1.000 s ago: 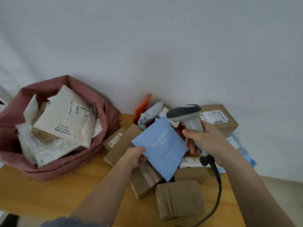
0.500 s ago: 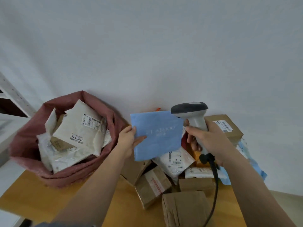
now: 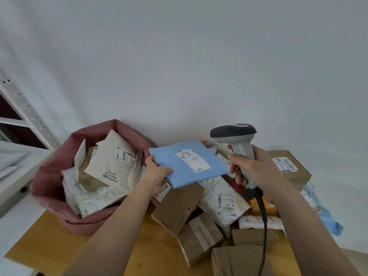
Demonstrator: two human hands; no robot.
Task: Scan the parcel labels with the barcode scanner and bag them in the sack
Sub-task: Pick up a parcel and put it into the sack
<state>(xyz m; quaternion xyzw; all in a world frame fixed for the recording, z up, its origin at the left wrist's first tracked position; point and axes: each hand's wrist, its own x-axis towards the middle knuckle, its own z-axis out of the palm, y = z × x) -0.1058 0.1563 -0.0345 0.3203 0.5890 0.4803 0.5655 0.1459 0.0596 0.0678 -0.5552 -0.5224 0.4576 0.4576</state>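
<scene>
The left hand (image 3: 157,172) pinches a blue parcel (image 3: 189,164) label-up, just left of the right hand (image 3: 253,168) gripping the scanner (image 3: 237,142); pink sack (image 3: 51,176) further left, on a wooden surface (image 3: 49,248) by a white wall

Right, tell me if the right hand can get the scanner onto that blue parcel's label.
Probably yes: the left hand holds the blue parcel label-up, and the right hand grips the scanner just beside it, nothing between.
</scene>
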